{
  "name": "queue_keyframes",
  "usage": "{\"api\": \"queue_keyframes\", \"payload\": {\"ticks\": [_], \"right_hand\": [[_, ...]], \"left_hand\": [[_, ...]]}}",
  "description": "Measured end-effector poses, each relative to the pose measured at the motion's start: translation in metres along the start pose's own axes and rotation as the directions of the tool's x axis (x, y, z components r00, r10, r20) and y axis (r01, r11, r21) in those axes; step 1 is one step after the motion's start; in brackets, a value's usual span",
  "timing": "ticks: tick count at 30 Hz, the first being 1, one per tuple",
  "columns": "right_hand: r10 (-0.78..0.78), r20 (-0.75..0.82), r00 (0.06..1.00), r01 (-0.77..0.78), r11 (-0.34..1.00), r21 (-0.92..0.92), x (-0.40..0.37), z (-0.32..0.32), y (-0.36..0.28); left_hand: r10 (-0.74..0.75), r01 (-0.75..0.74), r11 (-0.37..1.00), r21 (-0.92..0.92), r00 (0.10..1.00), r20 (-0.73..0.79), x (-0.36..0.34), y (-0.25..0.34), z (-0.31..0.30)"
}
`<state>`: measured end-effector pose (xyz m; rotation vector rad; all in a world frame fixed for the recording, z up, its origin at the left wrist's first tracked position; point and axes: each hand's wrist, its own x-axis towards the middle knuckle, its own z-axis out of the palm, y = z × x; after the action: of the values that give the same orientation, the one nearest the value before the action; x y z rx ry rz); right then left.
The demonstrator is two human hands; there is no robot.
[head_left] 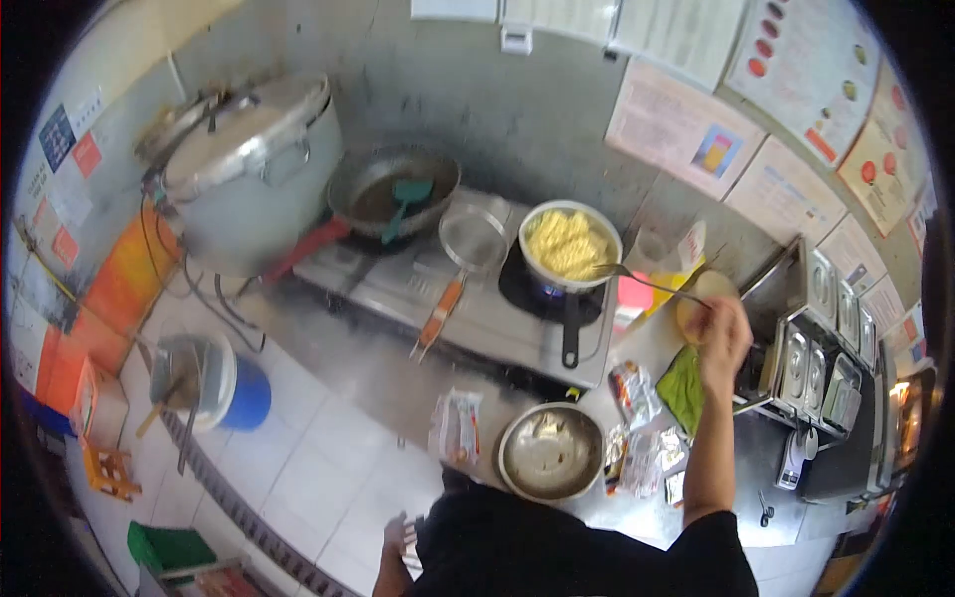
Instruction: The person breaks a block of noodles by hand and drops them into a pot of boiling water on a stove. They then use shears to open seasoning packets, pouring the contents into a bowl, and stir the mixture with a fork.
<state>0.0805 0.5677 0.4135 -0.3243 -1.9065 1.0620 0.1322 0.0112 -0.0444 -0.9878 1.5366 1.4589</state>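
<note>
My right hand (723,338) is closed around the handle of a metal fork (662,289). The fork's tines reach the right side of the yellow noodles (567,246), which fill a small saucepan (527,261) over a lit burner. That saucepan's black handle (570,333) points toward me. Low at my side hangs my left hand (400,534), fingers loosely spread and nothing visible in it. In front of my body, a metal bowl (550,453) stands on the counter, with a few small scraps inside. Torn wrappers (637,463) lie to its right.
On the stove (368,289), a wire strainer (474,239) lies left of the saucepan, beside a frying pan (343,189) with a green spatula (405,204). A large lidded pot (259,189) stands far left. Right are a green cloth (681,388) and lidded containers (796,363). A blue bucket (246,393) is lower left.
</note>
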Motion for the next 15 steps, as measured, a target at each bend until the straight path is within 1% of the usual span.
{"api": "queue_keyframes", "payload": {"ticks": [1,2,3,4,5,6,7,8,9,10,12,14,15], "right_hand": [[0.058,-0.079,0.995,-0.054,0.997,0.054,-0.029,-0.016,0.005],[0.026,-0.159,0.987,-0.011,0.995,0.097,-0.056,-0.028,0.016],[0.143,-0.210,0.967,-0.102,0.976,0.193,-0.083,-0.036,0.010],[0.230,-0.278,0.933,-0.139,0.940,0.312,-0.110,-0.038,0.009],[0.277,-0.268,0.923,-0.180,0.925,0.336,-0.133,-0.039,0.007],[0.416,-0.296,0.860,-0.313,0.887,0.339,-0.157,-0.035,0.002],[0.486,-0.227,0.844,-0.416,0.860,0.297,-0.181,-0.036,0.004],[0.563,-0.195,0.803,-0.510,0.819,0.263,-0.210,-0.035,0.018],[0.640,-0.153,0.753,-0.600,0.764,0.237,-0.235,-0.030,0.027],[0.685,-0.107,0.720,-0.672,0.728,0.134,-0.249,-0.021,0.026],[0.773,-0.020,0.634,-0.763,0.629,0.149,-0.278,-0.009,0.034],[0.809,0.010,0.588,-0.803,0.582,0.124,-0.293,0.003,0.037],[0.817,0.027,0.576,-0.814,0.572,0.100,-0.301,0.009,0.040]], "left_hand": [[-0.011,0.011,1.000,-0.017,1.000,0.020,-0.005,-0.001,-0.001],[0.007,-0.008,1.000,0.010,0.999,0.048,-0.022,0.008,0.002],[0.048,-0.049,0.999,0.008,0.995,0.083,-0.018,0.004,-0.001],[0.090,-0.091,0.996,0.012,0.994,0.065,-0.028,0.014,0.003],[0.190,-0.191,0.981,0.022,0.980,0.061,-0.031,0.019,0.001],[0.293,-0.296,0.955,0.034,0.954,0.065,-0.032,0.028,0.001],[0.485,-0.488,0.864,0.124,0.873,0.057,-0.037,0.042,0.004],[0.656,-0.655,0.725,0.214,0.751,0.076,-0.045,0.062,0.011],[0.689,-0.695,0.706,0.140,0.719,0.093,-0.062,0.087,0.021],[0.724,-0.731,0.679,0.063,0.682,0.107,-0.081,0.115,0.034],[0.834,-0.829,0.459,0.319,0.526,0.169,-0.104,0.156,0.061],[0.881,-0.901,0.241,0.361,0.359,0.308,-0.135,0.194,0.094],[0.908,-0.909,0.114,0.401,0.259,0.328,-0.144,0.207,0.109]]}}
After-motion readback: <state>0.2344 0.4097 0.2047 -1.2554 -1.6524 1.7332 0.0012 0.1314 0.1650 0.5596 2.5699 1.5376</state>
